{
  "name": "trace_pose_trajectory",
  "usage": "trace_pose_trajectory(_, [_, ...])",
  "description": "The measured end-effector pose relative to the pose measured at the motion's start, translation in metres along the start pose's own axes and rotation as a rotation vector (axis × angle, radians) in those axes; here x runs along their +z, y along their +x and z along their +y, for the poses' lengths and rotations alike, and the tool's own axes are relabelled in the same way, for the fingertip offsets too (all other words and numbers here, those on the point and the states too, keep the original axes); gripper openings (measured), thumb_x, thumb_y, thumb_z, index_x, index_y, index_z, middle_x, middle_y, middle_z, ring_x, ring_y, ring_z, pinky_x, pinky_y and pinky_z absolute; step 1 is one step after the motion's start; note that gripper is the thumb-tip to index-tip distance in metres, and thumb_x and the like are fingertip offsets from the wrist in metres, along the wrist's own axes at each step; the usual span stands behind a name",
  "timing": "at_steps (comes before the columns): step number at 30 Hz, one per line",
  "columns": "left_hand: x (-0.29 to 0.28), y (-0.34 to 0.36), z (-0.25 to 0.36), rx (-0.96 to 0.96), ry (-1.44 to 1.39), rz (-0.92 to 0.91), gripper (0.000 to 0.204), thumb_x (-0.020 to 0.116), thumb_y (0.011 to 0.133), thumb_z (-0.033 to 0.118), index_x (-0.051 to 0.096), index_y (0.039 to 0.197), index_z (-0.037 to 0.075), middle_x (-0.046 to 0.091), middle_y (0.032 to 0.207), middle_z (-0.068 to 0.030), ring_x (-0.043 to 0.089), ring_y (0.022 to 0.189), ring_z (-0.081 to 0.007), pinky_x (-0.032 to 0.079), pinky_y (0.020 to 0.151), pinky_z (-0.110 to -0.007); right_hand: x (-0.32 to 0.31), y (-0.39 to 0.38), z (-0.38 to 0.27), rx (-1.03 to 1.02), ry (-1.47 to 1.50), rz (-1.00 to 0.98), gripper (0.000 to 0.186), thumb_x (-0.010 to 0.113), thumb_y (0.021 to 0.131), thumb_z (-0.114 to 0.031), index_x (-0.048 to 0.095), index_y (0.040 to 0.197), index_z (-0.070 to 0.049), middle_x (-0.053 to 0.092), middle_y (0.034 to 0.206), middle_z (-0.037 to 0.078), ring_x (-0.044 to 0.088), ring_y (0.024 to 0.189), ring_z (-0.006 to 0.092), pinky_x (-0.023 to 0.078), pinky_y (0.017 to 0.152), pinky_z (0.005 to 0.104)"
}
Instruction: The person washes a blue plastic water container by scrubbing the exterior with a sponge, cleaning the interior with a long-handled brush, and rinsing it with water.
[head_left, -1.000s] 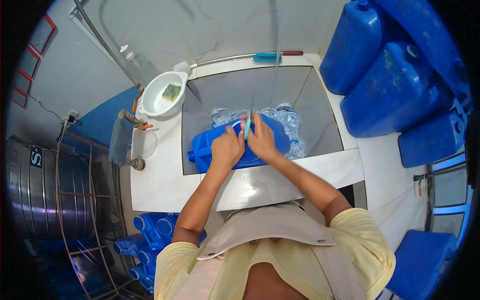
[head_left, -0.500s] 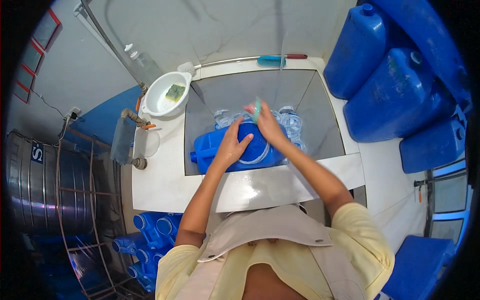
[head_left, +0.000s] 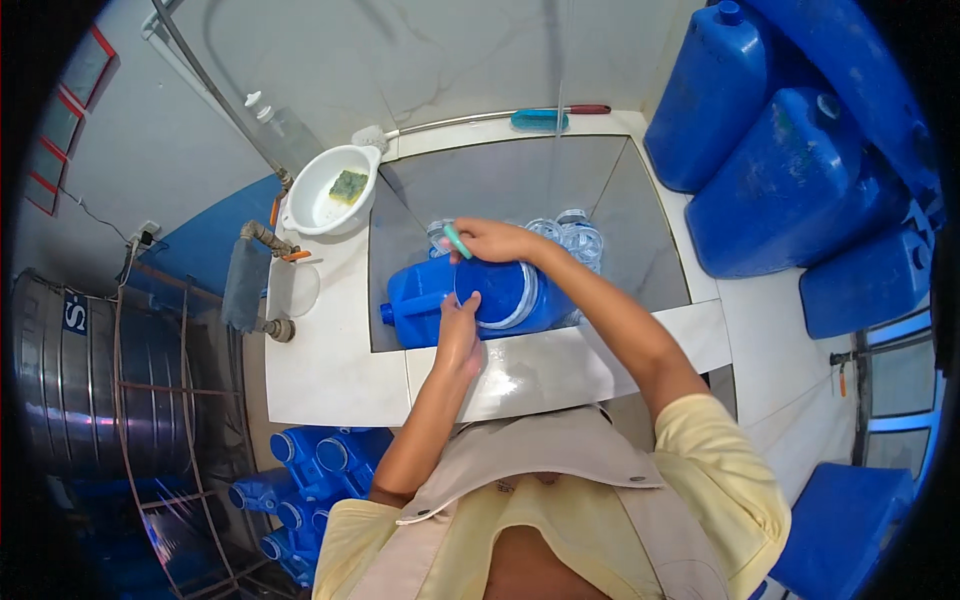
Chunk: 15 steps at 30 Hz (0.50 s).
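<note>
A blue plastic jug (head_left: 417,314) lies on its side in the tiled sink (head_left: 645,260), its round blue cap with a whitish ring (head_left: 495,292) facing up. My left hand (head_left: 458,332) grips the near left edge of that cap, thumb on top. My right hand (head_left: 486,243) is closed on a small mint-green tool (head_left: 457,240) at the cap's far left side; the tool's working end is hard to make out. Clear round plastic items (head_left: 582,242) lie behind the jug.
A white bowl with a sponge (head_left: 317,210), a pump bottle (head_left: 285,135), a long-handled brush (head_left: 445,122) and a turquoise brush (head_left: 538,120) sit around the sink. Pipework (head_left: 262,241) is at left, several blue containers (head_left: 760,190) at right, more jugs (head_left: 335,455) below left, beside a steel tank (head_left: 100,370).
My right hand has swung left across the top of the cap with the green tool, now tilted. My left hand has moved down to the cap's near edge.
</note>
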<state>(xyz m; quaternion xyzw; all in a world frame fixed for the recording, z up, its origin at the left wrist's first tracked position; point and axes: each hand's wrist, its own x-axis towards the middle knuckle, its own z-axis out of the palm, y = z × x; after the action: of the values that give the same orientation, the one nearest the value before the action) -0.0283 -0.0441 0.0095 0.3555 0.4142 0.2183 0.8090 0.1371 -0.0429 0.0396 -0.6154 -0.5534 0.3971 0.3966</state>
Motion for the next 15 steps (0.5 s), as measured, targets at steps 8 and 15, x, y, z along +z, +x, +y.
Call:
trace_pose_trajectory(8, [-0.025,-0.006,0.071,0.582,-0.041,-0.007,0.044,0.061,0.081,0.002,0.043,0.12,-0.001,0.055,0.11,-0.0116,0.055,0.1,-0.0168,0.044,0.09,-0.029,0.033,0.025,-0.019,-0.133,0.29,0.532,0.029,0.057,0.088,-0.026,0.049,0.102,-0.002,0.058,0.079,0.006,0.053,0.07,0.0116,0.044,0.062,0.0275])
trace_pose_trajectory(15, [-0.015,0.007,0.109,0.569,0.173,-0.096,0.04,0.068,0.079,0.013,0.05,0.112,-0.002,0.061,0.098,-0.0108,0.059,0.086,-0.0141,0.048,0.079,-0.026,0.014,-0.017,-0.014,-0.288,0.043,0.924,0.034,0.065,0.082,-0.033,0.051,0.079,-0.003,0.058,0.066,0.006,0.048,0.055,0.0135,0.038,0.051,0.029])
